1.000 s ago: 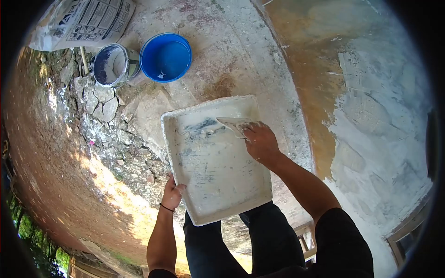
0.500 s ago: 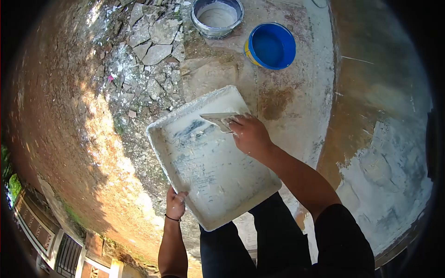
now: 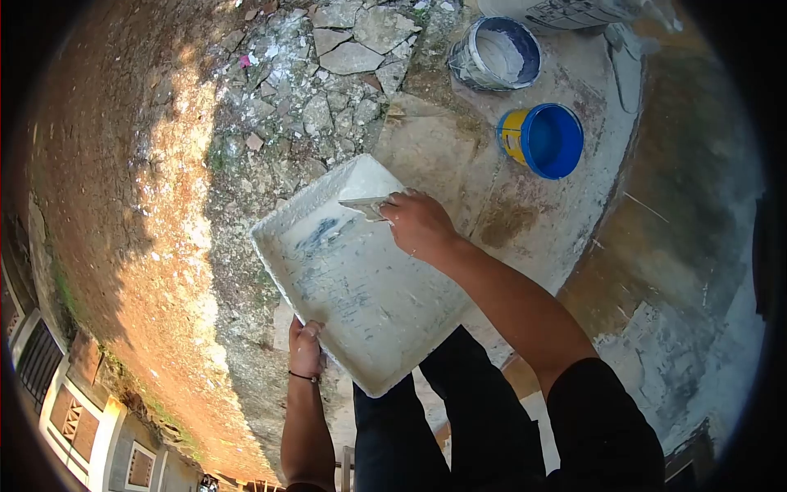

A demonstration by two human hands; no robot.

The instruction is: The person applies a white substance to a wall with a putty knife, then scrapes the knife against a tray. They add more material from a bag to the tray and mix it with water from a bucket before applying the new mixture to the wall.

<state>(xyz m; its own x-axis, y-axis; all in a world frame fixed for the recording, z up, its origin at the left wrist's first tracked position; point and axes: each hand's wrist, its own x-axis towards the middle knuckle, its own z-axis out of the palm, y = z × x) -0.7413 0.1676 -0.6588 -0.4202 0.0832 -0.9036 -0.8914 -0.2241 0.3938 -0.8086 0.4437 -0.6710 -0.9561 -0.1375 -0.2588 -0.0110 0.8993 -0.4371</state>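
A square, plaster-smeared tray (image 3: 369,287) is held tilted in front of my legs, with dark streaks showing through the pale coating on its floor. My left hand (image 3: 306,351) grips its lower left edge, thumb over the rim. Near the tray's upper corner, my right hand (image 3: 420,223) is closed on a flat scraper (image 3: 361,203), whose blade lies over the inside of the tray. White residue marks the right fingers.
A blue and yellow bucket (image 3: 512,135) and a grey bucket (image 3: 467,66) stand beyond the tray. Beside them is a white sack (image 3: 566,12). Broken stone slabs (image 3: 351,57) lie at the upper left, and a plastered wall (image 3: 680,361) is at the right.
The view has turned, so the buckets appear farther right and a white sack has come into view. The tray and my right hand with the scraper have shifted slightly left.
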